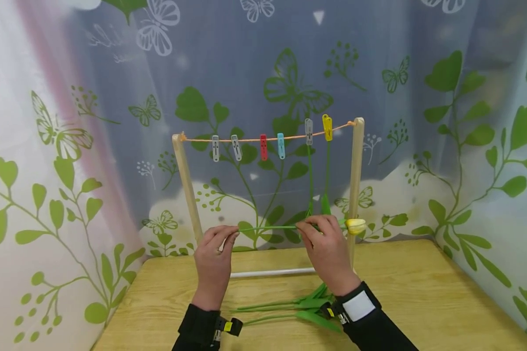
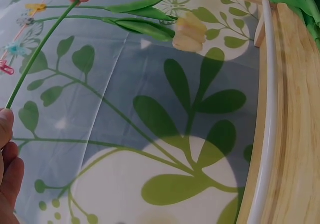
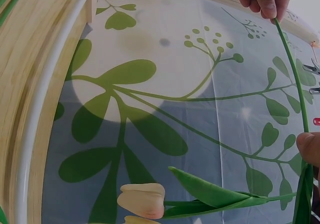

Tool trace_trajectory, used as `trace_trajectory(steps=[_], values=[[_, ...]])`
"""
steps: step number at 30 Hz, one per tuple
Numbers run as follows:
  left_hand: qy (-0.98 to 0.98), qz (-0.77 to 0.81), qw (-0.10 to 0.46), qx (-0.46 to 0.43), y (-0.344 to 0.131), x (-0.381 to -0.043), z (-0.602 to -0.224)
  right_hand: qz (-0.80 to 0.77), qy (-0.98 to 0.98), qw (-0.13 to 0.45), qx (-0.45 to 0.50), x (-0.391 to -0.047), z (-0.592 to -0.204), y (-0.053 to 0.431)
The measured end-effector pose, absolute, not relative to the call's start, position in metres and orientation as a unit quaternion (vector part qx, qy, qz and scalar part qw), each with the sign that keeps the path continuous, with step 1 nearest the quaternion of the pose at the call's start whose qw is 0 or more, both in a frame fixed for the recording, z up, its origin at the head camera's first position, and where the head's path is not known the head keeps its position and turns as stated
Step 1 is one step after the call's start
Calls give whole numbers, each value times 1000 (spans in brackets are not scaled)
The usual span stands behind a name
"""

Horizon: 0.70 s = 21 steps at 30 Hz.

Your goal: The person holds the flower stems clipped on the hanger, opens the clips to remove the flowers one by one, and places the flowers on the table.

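Note:
A yellow artificial tulip [image 1: 356,226] is held level in front of the rack, its bloom to the right. My left hand [image 1: 214,256] pinches the free end of its green stem [image 1: 265,227] between thumb and fingers. Nearer the bloom, my right hand [image 1: 329,251] pinches the same stem by the leaves. Behind the right hand, two tulips hang bloom-down from the cord, one in a grey clothespin [image 1: 309,131], one in a yellow clothespin [image 1: 327,127]. A pale bloom [image 3: 142,200] of a hanging tulip shows in the right wrist view.
A wooden rack [image 1: 187,187] carries an orange cord [image 1: 248,140]. Grey, red [image 1: 263,147] and blue [image 1: 281,146] clothespins sit on it without flowers. A white bar [image 1: 272,273] runs along the rack's base. Several green tulip stems [image 1: 268,307] lie on the wooden table [image 1: 421,292] below my hands.

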<state>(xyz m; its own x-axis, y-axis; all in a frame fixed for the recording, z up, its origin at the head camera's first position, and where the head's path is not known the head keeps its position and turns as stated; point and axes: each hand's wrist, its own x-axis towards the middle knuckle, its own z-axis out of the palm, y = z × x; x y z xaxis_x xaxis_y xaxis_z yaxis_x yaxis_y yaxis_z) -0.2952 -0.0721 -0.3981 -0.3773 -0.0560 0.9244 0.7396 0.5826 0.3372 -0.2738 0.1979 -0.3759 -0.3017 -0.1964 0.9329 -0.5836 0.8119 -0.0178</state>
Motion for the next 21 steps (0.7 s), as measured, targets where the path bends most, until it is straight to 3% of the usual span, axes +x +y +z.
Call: trace_trajectory(steps=[21], values=[[-736, -363, 519, -241, -73, -293, -401, 198, -777, 543, 248, -271, -383, 196]])
